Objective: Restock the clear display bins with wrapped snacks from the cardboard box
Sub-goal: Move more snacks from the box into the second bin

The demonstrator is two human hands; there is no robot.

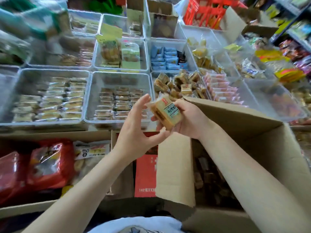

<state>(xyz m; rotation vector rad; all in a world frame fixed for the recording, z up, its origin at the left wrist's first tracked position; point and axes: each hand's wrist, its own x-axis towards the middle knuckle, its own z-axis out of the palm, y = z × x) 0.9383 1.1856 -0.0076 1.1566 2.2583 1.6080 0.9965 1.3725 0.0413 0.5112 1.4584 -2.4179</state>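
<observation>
Open cardboard box (235, 132) sits below rows of clear display bins (117, 96). Right hand (186, 118) grips one wrapped snack (165, 112) above the box's near flap; left hand (134, 130), fingers spread, touches its edge (holding nothing). Step looks like transfer: next needs a reach to the matching bin (176, 84).

One head-worn camera looks forward and steeply down. The cardboard box (252, 132) sits close below it, the clear bins (117, 121) just beyond.
</observation>
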